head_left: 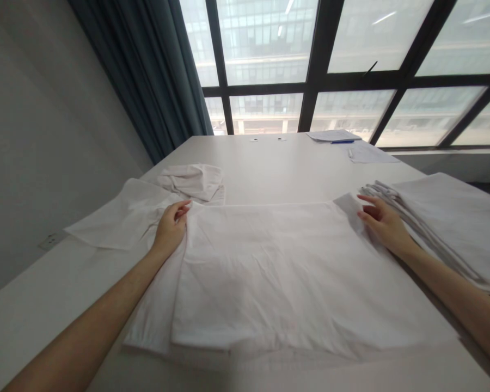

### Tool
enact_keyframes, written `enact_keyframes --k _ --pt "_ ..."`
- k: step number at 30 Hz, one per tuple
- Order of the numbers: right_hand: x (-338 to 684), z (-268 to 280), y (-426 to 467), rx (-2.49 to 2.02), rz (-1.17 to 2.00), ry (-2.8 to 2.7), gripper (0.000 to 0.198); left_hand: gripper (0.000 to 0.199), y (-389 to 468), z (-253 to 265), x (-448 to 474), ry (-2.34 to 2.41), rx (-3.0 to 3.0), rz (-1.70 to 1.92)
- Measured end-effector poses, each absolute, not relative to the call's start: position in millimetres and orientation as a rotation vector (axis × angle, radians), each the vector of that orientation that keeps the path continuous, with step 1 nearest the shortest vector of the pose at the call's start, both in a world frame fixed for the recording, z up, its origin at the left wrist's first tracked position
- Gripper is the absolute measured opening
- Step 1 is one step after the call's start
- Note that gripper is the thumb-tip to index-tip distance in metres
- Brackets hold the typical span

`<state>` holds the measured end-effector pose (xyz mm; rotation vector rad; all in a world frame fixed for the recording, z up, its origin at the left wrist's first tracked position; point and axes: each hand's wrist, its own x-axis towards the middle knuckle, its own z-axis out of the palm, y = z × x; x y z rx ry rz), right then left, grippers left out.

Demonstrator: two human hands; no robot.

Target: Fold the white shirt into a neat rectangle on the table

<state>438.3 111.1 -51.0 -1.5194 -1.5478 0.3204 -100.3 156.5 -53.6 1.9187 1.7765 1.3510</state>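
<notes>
A white cloth garment (269, 272) is spread over the table in front of me, its far edge running nearly straight between my hands. At its far left corner my left hand (173, 223) pinches the fabric between thumb and fingers. My right hand (379, 218) grips the far right corner, where a small flap stands folded up. Another layer of white fabric shows beneath the garment on the left. Beyond my left hand lies crumpled white cloth (196, 179), with a thin, sheer-looking piece (122, 218) beside it.
A stack of folded white cloth (457, 218) sits on the right of the white table (269, 169). Papers (335, 136) and a blue pen (342, 142) lie at the far right edge. Behind are windows (265, 43) and a dark blue curtain (155, 71).
</notes>
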Motion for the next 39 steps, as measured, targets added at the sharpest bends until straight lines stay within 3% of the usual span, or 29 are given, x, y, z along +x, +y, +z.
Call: enact_keyframes --k 26,39 --pt "422.7 -38.5 104.2 -1.484 0.504 -1.303 0.048 0.054 148.0 -49.4 -91.9 1.812 1.961 1.162" --pt "427.8 -40.6 108.4 -1.639 0.394 -1.412 0.028 0.048 147.9 -45.6 -92.5 1.837 1.954 1.172"
